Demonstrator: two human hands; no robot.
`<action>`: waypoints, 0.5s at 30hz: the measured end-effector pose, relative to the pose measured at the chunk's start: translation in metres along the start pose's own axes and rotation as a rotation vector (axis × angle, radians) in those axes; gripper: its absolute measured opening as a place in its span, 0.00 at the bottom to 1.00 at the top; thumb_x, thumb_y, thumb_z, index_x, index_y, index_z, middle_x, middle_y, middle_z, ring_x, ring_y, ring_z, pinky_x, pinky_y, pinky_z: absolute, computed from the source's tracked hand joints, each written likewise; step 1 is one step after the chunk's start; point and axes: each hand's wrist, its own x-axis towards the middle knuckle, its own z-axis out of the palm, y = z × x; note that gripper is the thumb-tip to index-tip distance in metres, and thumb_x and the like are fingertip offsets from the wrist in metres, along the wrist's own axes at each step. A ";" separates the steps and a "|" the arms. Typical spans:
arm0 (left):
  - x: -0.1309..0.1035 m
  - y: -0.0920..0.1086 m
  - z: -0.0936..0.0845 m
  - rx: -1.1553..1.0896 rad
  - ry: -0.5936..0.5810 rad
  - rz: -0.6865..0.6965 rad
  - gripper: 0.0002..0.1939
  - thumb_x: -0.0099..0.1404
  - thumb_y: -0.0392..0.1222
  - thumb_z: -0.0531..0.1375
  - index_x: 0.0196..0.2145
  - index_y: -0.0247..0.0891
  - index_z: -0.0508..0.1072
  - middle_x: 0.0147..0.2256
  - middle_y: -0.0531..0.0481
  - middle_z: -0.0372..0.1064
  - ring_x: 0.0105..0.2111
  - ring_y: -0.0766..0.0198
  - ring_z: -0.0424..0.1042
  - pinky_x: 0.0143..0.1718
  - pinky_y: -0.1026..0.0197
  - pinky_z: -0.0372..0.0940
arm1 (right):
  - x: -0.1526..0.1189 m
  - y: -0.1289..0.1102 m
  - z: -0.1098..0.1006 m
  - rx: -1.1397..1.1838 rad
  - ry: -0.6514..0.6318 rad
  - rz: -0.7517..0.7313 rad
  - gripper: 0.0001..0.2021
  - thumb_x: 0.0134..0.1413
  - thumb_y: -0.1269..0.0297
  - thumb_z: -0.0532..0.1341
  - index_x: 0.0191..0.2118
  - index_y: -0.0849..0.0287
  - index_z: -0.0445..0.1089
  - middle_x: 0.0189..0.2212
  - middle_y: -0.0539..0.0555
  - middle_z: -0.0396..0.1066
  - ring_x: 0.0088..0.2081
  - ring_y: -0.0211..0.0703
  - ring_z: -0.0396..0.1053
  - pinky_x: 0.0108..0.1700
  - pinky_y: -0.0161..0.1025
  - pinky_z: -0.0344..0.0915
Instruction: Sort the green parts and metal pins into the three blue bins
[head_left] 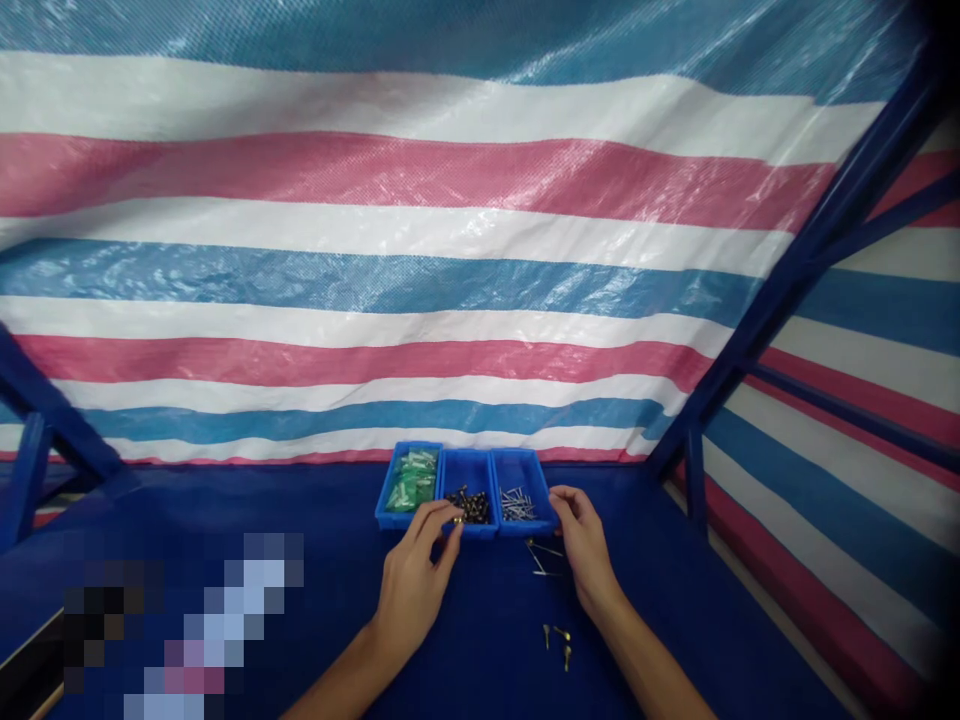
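Note:
My left hand is at the front of the middle blue bin, its thumb and fingertips closed on a small brass-coloured piece. That bin holds many small dark and brass-coloured parts. My right hand is beside the right blue bin, fingers curled in and thumb against them; whatever they hold is too small to make out. Thin silver pins lie in the right bin. A few more pins are on the blue table between my hands.
The left blue bin holds green-and-white small packets. Three small brass parts lie near my right forearm. A pixelated patch covers the table's left side. Striped sheeting hangs behind, with blue frame bars at right.

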 end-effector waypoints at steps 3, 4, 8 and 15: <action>0.000 -0.003 0.001 -0.010 -0.016 -0.031 0.12 0.82 0.48 0.54 0.54 0.46 0.75 0.51 0.48 0.78 0.33 0.64 0.81 0.37 0.63 0.77 | 0.000 0.000 0.000 0.003 -0.001 -0.004 0.19 0.45 0.46 0.70 0.37 0.55 0.77 0.35 0.54 0.77 0.35 0.51 0.71 0.32 0.41 0.65; 0.000 -0.004 0.001 -0.013 -0.034 -0.045 0.12 0.82 0.48 0.54 0.54 0.46 0.75 0.50 0.49 0.78 0.30 0.65 0.81 0.35 0.63 0.77 | 0.000 -0.001 0.000 0.004 -0.001 -0.006 0.19 0.45 0.46 0.70 0.37 0.55 0.77 0.35 0.54 0.77 0.35 0.51 0.71 0.32 0.41 0.64; -0.001 -0.006 0.001 -0.005 -0.067 -0.091 0.14 0.82 0.51 0.54 0.56 0.48 0.75 0.44 0.52 0.81 0.27 0.65 0.82 0.31 0.64 0.76 | 0.000 -0.001 0.000 0.004 0.001 -0.014 0.19 0.45 0.45 0.70 0.37 0.54 0.77 0.35 0.53 0.77 0.34 0.50 0.70 0.32 0.41 0.64; -0.002 -0.005 0.002 0.010 -0.073 -0.093 0.16 0.82 0.52 0.53 0.56 0.48 0.76 0.43 0.51 0.83 0.25 0.64 0.82 0.30 0.64 0.75 | -0.001 -0.002 0.000 -0.001 0.000 -0.007 0.19 0.45 0.46 0.69 0.37 0.54 0.77 0.35 0.53 0.77 0.35 0.51 0.71 0.33 0.41 0.64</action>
